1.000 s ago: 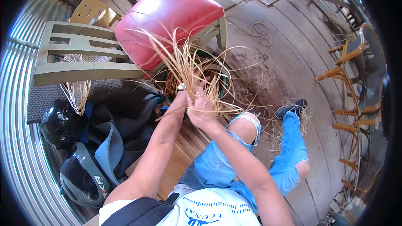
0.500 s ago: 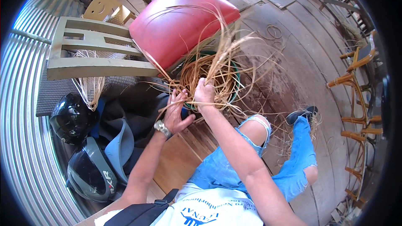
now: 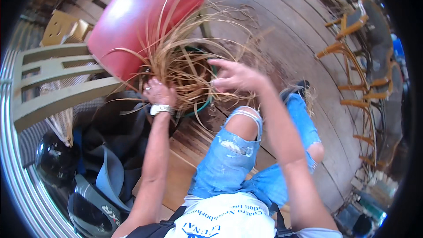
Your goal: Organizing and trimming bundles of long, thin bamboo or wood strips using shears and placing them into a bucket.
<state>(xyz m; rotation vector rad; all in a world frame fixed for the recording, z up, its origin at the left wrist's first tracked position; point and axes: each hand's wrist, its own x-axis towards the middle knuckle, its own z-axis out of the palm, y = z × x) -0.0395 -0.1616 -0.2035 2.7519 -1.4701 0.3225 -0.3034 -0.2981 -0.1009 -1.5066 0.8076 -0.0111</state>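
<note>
A loose bundle of tan cane strips point(image 3: 169, 53) fans upward and sideways from a round green-rimmed container point(image 3: 205, 104) before me. My left hand point(image 3: 159, 93), with a wristwatch, is closed around the lower part of the bundle at the container's left side; its fingertips are partly hidden among the strips. To the right, my right hand point(image 3: 239, 77) is spread, with forefinger and thumb apart, and no strips are gripped in it. It hovers at the container's right edge, slightly blurred. More tangled strips lie inside the container.
A chair with a red padded seat point(image 3: 141, 17) and pale slatted back point(image 3: 66, 94) stands behind and left of the container. Two dark helmets point(image 3: 57, 158) lie at lower left. Several cane-framed chairs point(image 3: 352, 68) line the right side of the plank floor point(image 3: 286, 31).
My right hand has let go of the bundle and moved right, its fingers opening. The left hand has closed on the strips, which now spread wider. The whole view has shifted.
</note>
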